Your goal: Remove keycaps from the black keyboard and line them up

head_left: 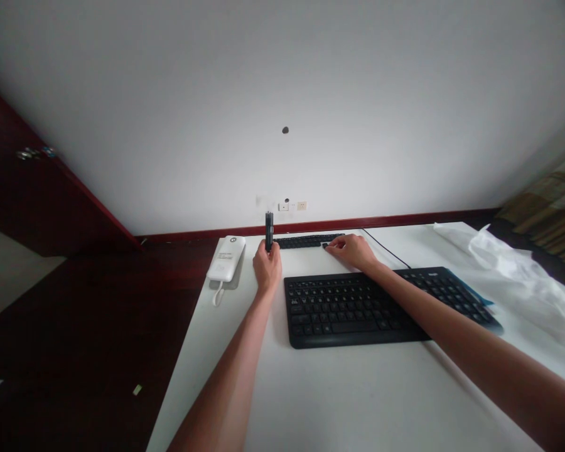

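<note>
On my feed, the left hand [267, 271] grips an upright black stick [269, 227]; the right hand [356, 252], fingers narrow, meets a small black piece [325, 245] beyond the keyboard [334, 314], hold unclear.

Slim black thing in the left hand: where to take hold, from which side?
Probably pinch the free end of the slim black thing across its narrow width, coming from above: that end sticks up beyond the left hand, which grips lower down.

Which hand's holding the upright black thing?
The left hand, fingers wrapped around the black thing. The right hand is at a small black piece instead.
</note>
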{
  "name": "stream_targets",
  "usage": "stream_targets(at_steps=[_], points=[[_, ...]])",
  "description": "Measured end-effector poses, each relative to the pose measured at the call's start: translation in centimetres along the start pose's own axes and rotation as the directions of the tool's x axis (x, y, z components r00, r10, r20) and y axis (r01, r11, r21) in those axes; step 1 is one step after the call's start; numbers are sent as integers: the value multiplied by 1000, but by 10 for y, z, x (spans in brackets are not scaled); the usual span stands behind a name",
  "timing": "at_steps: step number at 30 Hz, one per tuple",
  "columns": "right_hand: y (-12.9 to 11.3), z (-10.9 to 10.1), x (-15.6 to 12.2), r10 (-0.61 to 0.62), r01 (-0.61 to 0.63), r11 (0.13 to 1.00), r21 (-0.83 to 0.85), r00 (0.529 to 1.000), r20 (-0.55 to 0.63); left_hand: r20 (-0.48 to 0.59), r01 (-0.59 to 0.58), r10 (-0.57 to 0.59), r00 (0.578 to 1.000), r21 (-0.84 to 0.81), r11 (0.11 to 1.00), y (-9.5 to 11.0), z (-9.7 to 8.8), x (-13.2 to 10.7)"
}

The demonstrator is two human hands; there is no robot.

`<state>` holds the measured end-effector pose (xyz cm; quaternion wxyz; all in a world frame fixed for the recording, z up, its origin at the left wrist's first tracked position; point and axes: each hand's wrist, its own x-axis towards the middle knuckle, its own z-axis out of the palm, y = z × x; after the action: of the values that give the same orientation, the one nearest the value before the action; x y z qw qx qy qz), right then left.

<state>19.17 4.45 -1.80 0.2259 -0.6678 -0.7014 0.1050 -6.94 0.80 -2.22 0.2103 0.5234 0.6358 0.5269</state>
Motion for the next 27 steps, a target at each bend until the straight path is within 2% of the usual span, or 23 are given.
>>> stream_targets(at_steps=[27], points=[[-5,4,7,-6,6,1000,18,1000,-16,5,25,-25,1000,22,999,1,0,1]])
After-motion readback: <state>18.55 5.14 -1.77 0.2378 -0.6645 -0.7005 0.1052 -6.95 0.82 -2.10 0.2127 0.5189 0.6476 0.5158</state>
